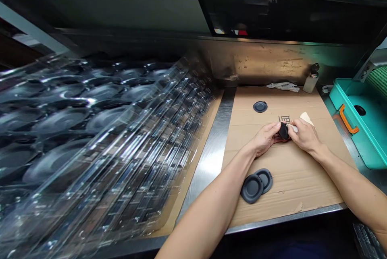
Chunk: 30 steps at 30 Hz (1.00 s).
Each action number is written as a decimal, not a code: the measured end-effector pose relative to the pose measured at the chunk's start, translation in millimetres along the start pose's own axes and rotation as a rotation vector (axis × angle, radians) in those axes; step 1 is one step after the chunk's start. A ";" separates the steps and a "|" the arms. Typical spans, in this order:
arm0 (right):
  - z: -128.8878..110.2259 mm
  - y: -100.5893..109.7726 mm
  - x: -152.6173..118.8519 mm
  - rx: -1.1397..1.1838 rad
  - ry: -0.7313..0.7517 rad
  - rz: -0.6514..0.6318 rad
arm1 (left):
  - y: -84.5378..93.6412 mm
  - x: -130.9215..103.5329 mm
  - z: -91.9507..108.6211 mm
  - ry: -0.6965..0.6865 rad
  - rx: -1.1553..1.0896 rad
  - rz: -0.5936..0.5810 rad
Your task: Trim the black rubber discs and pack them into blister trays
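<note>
Above the cardboard sheet (290, 186), my left hand (267, 138) grips a small black round plastic part (283, 131), tilted up on its edge. My right hand (304, 135) is closed on a pale piece of what looks like wiping cloth (306, 118). A white bit of it shows at the fingertips, pressed against the black part. Fingers hide some of both. Nearer to me, two dark dish-shaped parts (252, 189) lie overlapping beside my left forearm. One more such part (260, 106) lies flat beyond my hands.
Clear plastic trays (127, 150) holding many dark round parts are stacked on the left. At the back are a crumpled white cloth (283, 86) and a small bottle (311, 81). A teal bin (356, 138) with an orange handle (347, 120) stands at the right.
</note>
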State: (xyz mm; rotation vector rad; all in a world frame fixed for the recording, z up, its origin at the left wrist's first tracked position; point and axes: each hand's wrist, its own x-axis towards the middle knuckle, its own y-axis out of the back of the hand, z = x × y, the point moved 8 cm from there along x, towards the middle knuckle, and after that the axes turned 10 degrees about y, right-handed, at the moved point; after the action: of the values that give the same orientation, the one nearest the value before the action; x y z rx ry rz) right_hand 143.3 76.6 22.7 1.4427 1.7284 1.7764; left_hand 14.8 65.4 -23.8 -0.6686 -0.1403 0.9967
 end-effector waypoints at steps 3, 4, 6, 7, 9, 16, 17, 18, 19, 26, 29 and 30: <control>0.0 0.8 1.2 0.008 0.010 0.008 | -0.2 0.4 -0.9 0.000 0.036 0.005; -0.5 0.9 1.8 0.009 0.016 0.008 | -0.1 0.2 -0.6 -0.004 0.044 0.009; -1.5 0.3 2.5 0.004 0.027 -0.008 | 0.3 -0.4 0.2 -0.015 0.044 0.018; -1.7 0.0 2.6 0.000 0.029 -0.017 | 0.4 -0.8 0.5 -0.017 0.043 0.024; -1.5 0.7 2.6 -0.006 0.024 -0.022 | -0.3 -1.5 0.6 -0.013 0.055 0.028; -2.0 3.5 2.9 0.012 0.034 -0.032 | -1.4 -3.4 2.0 -0.022 0.109 0.056; -2.0 4.0 2.7 0.016 0.036 -0.030 | -1.3 -3.5 1.7 -0.019 0.117 0.059; -2.0 4.8 2.5 0.020 0.037 -0.025 | -1.6 -3.5 1.5 -0.017 0.126 0.058; -2.1 5.6 2.5 0.022 0.037 -0.019 | -1.9 -3.4 1.4 -0.018 0.134 0.055; -2.1 3.1 2.1 0.006 0.015 -0.065 | -0.4 -2.2 -0.6 -0.013 0.150 0.039; -2.7 4.9 2.4 0.008 0.019 -0.058 | -0.2 -2.3 -1.1 -0.015 0.153 0.029; -2.8 5.3 2.3 0.004 0.020 -0.062 | 0.1 -2.4 -1.1 -0.017 0.151 0.030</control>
State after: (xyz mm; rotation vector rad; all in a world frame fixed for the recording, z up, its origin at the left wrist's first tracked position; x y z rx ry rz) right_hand 142.2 75.4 28.9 1.3627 1.7676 1.7620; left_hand 13.8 63.1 -24.3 -0.5257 -0.0695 1.0315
